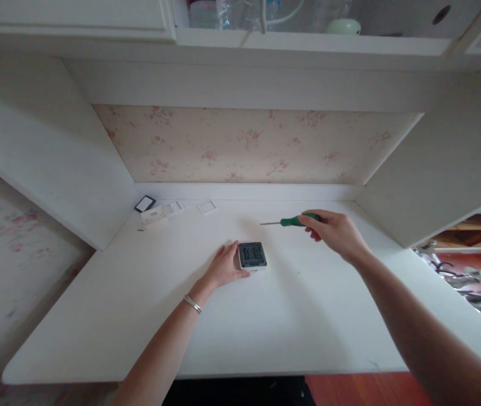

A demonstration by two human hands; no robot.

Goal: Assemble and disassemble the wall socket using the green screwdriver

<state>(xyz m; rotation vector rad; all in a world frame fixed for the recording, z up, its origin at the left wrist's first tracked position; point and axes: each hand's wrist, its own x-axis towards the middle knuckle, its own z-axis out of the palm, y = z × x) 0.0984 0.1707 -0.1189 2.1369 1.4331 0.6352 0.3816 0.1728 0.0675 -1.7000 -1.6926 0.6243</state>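
left hand [224, 267] touching switch module [252, 255], right hand [334, 232] gripping screwdriver [288, 221]

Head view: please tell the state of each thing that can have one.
Screwdriver, held in the right hand, tip pointing left.
Square device, flat on the desk, dark face up, left hand grips its left edge.
Small plates, lying loose at the desk's back.
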